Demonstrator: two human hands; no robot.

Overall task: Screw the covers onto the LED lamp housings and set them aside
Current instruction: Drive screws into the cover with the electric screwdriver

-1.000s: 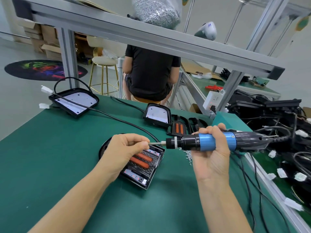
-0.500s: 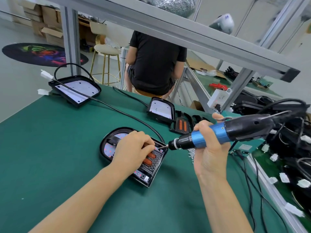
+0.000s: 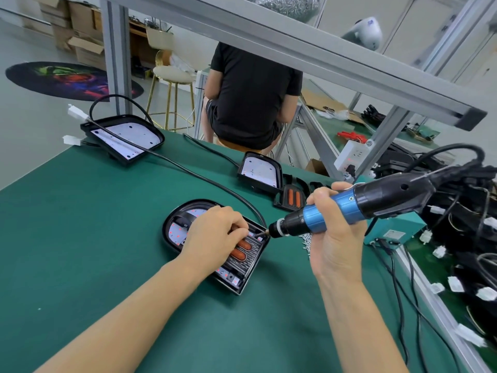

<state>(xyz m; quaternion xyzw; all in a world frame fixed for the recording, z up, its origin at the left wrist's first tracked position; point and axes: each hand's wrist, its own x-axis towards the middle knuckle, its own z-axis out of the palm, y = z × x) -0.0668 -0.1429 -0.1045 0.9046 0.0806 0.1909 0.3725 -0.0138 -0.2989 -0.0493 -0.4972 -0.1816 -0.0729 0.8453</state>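
Housing (image 3: 176, 228) black, rounded at far end, flat on green mat (image 3: 80, 251) mid-table; white LED board with red dots showing. Ribbed black cover (image 3: 246, 254) with two orange strips seated on its near half. My left hand (image 3: 215, 238) rests on cover, fingers curled, pressing down. My right hand (image 3: 332, 232) wraps blue-black screwdriver (image 3: 349, 207), bit tilted down-left, tip at cover's far corner.
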